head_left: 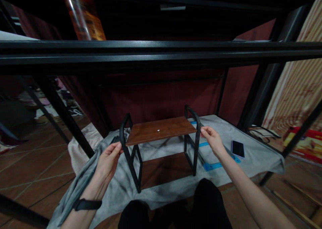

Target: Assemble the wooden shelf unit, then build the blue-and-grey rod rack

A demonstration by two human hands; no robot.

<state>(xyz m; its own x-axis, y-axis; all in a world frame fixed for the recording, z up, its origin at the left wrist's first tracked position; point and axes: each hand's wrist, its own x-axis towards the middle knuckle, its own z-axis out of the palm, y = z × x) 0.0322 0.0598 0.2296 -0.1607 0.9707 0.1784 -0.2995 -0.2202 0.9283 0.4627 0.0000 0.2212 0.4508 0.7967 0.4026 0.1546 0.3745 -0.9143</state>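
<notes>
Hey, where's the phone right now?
The phone lies flat on the grey cloth, at the right of the head view, just right of the right hand, which holds the shelf by its black side frame.

Brown shelf board, black frame

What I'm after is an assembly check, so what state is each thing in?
small shelf: upright on the grey cloth, top board seated between both side frames
left hand: fingers closed on the left side frame
right hand: fingers pinching the right side frame
phone: flat on the grey cloth, screen dark
grey cloth: spread on the floor, rumpled at left
</notes>
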